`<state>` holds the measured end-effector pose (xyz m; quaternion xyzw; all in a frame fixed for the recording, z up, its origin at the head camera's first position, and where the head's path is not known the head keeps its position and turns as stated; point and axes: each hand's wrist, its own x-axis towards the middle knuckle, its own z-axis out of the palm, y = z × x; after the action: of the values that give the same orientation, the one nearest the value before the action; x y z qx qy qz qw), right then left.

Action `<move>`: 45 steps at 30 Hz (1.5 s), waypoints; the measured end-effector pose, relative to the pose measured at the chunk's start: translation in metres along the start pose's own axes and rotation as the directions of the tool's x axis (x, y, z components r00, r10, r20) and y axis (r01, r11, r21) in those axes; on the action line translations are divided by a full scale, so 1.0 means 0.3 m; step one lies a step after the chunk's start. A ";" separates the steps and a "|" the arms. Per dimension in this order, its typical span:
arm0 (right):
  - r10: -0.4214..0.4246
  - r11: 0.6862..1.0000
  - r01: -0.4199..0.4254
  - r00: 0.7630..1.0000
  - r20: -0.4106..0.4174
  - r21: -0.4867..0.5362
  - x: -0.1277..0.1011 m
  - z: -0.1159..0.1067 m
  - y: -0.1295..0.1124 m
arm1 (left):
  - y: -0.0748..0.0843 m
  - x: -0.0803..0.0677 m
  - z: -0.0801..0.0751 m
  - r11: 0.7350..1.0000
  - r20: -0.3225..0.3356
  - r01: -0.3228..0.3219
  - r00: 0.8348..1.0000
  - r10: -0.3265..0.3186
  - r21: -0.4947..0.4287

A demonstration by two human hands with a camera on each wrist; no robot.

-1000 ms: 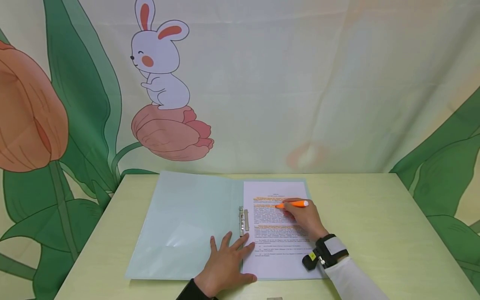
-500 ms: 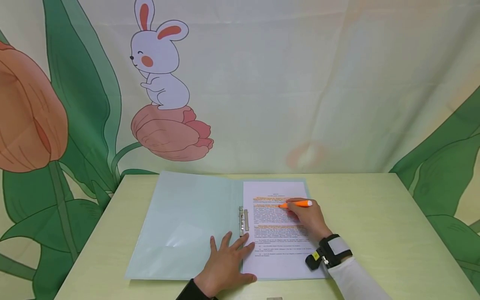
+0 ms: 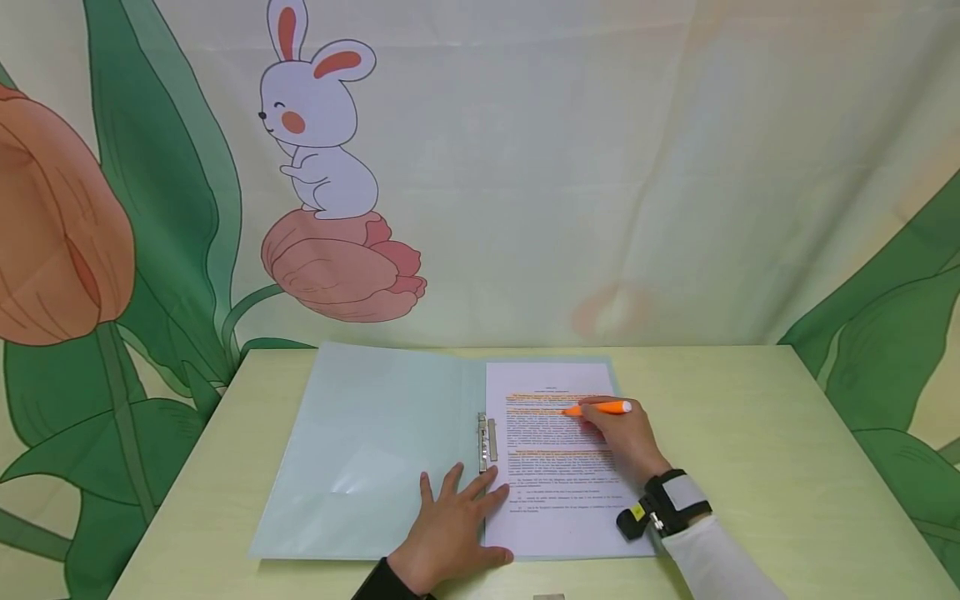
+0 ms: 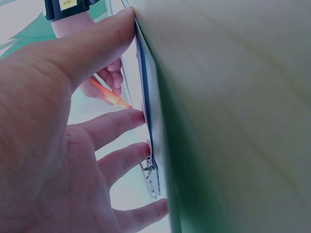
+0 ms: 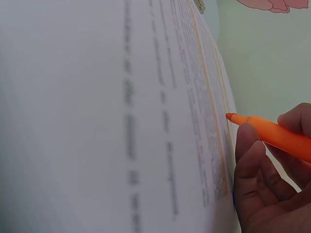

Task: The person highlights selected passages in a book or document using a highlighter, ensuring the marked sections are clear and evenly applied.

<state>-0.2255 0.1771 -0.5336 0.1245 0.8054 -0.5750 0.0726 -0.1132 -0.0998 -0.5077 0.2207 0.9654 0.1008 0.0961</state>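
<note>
My right hand (image 3: 626,435) pinches an orange highlighter (image 3: 603,408), its tip at a line in the upper part of the printed page (image 3: 555,533). Orange marks run over several lines of text there. In the right wrist view the highlighter (image 5: 277,133) lies between thumb and fingers, its tip at the paper. My left hand (image 3: 453,529) rests with fingers spread across the lower spine of the open pale blue folder (image 3: 375,450) and the page's left edge. The left wrist view shows its fingertips (image 4: 133,116) on the paper, near the metal clip.
A metal binder clip (image 3: 483,442) sits on the folder's spine. The folder lies on a pale yellow table (image 3: 742,433). A small grey object (image 3: 549,597) shows at the bottom edge. Behind the table hangs a curtain (image 3: 525,167) printed with a rabbit and tulips.
My right hand has slid a little to the right along the text line with the highlighter, and the orange mark behind its tip has grown longer. My left hand has stayed in place.
</note>
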 end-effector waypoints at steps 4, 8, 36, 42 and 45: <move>-0.010 1.000 0.010 1.000 -0.002 -0.004 -0.001 -0.011 -0.001 | -0.001 0.002 0.003 1.000 0.000 0.000 1.000 0.000 -0.002; -0.012 1.000 0.012 1.000 -0.011 -0.010 -0.002 -0.019 -0.003 | -0.001 0.002 0.004 1.000 -0.003 0.002 1.000 -0.002 -0.001; 0.031 0.999 -0.032 0.998 -0.052 -0.020 0.011 -0.070 0.019 | 0.001 0.000 -0.003 1.000 0.008 0.002 1.000 -0.002 -0.024; 0.030 0.999 -0.032 0.998 -0.063 -0.027 0.010 -0.080 0.022 | 0.002 0.001 -0.003 1.000 0.019 0.008 1.000 -0.007 -0.017; 0.017 0.999 -0.019 0.998 -0.060 -0.025 0.010 -0.087 0.022 | -0.001 0.002 0.001 1.000 0.024 0.013 1.000 -0.013 -0.019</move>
<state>-0.2257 0.2041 -0.5318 0.1480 0.8134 -0.5598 0.0553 -0.1140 -0.0998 -0.5083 0.2147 0.9645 0.1068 0.1105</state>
